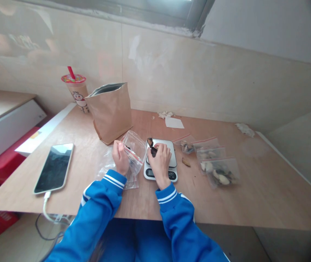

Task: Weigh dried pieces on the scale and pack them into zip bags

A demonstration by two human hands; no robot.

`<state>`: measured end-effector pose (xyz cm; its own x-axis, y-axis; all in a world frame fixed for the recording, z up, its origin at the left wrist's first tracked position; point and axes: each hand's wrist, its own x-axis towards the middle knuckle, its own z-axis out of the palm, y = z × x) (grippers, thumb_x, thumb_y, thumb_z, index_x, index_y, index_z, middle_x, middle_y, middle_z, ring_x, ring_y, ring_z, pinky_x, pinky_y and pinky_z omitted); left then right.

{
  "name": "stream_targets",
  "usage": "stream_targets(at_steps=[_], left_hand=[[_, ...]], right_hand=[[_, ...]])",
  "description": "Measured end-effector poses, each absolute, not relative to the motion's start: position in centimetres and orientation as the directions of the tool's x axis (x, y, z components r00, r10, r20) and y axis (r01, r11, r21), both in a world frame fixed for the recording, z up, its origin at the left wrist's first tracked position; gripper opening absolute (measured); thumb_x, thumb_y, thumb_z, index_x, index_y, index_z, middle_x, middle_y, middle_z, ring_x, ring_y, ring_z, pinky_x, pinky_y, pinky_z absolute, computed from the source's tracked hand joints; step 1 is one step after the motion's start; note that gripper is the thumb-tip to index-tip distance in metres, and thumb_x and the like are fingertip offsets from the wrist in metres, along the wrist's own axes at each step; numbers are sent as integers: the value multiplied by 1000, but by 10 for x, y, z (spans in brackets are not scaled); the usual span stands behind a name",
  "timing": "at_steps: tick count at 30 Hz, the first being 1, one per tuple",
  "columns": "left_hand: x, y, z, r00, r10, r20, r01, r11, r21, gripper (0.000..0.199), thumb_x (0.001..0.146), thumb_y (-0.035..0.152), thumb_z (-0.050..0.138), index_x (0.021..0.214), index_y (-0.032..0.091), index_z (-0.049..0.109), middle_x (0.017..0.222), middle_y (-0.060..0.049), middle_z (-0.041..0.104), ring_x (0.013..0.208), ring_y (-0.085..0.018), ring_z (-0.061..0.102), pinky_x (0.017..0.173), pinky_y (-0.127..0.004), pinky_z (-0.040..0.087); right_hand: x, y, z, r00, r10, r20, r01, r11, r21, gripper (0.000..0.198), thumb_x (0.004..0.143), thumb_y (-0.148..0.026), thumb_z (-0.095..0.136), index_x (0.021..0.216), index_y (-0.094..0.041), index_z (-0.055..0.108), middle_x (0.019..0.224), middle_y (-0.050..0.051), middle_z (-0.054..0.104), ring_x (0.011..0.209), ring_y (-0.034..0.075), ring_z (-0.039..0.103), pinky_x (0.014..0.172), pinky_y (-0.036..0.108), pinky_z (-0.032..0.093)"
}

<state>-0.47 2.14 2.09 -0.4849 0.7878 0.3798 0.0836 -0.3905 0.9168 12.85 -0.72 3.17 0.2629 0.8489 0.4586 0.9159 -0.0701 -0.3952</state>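
My left hand (120,157) is closed on a clear zip bag (136,142) with a red seal strip, held up beside the scale. A few dark bits show near the bag's mouth. My right hand (160,160) reaches over the white kitchen scale (173,159), its fingers curled round dark brown dried pieces (151,142) above the plate. Part of the scale's plate and display is hidden behind this hand. Under my left hand lie more clear plastic bags (104,165), flat on the table.
Filled zip bags (222,174) of dried pieces lie right of the scale, with one loose piece (186,162) nearby. A brown paper pouch (111,112) stands open behind my left hand, beside a drink cup (77,92). A phone (54,169) with a cable lies at the left.
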Motion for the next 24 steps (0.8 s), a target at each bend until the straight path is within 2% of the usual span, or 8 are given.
stream_targets(at_steps=[6,9,13,16,18,20,22,24], left_hand=[[-7,23,18,-478,802,359,83,-366,927,36,94,48,36,71,21,39,63,3,39,58,-13,41,57,-29,34],[-9,24,16,-471,807,356,82,-362,929,36,95,49,36,71,21,39,63,3,39,58,-13,41,58,-29,34],[-10,25,16,-454,810,371,103,-366,925,35,95,47,35,71,21,39,63,3,40,59,-14,41,58,-29,34],[-9,25,17,-448,810,378,114,-368,923,35,95,46,35,71,21,40,62,3,40,59,-14,42,58,-29,34],[-8,24,16,-432,818,380,115,-368,923,35,95,46,35,71,21,40,62,3,42,59,-14,43,58,-29,35],[-7,23,15,-410,824,391,121,-376,919,35,96,45,35,70,21,41,63,2,43,59,-14,44,59,-28,35],[-7,21,12,-385,819,426,139,-405,904,35,96,43,35,70,21,42,63,2,44,59,-14,44,59,-28,36],[-7,20,9,-360,801,478,158,-452,878,34,96,41,36,70,20,43,64,2,44,59,-13,44,59,-28,36]], right_hand=[[130,0,36,257,856,449,924,-83,-372,10,89,-25,50,93,-17,53,96,10,59,92,24,54,79,35,39],[135,6,41,264,865,427,906,-71,-416,7,87,-24,50,89,-18,53,93,9,59,90,24,55,78,34,40],[142,14,57,351,835,424,772,-2,-636,7,84,-26,53,82,-20,52,89,7,59,88,21,56,81,34,42],[139,16,83,403,854,329,490,103,-866,16,81,-35,57,80,-20,53,83,4,60,81,18,57,78,31,45],[131,14,104,364,902,231,265,137,-955,23,79,-42,60,82,-20,55,81,2,61,75,16,57,71,29,46],[121,11,122,277,949,149,123,119,-985,28,77,-47,62,83,-20,56,80,1,61,69,13,56,64,26,45],[114,7,134,145,986,79,98,65,-993,28,75,-47,63,82,-20,56,79,0,61,66,12,54,60,24,43],[110,6,136,-5,1000,18,166,18,-986,24,76,-43,63,81,-20,57,79,-1,61,64,11,53,58,23,43]])
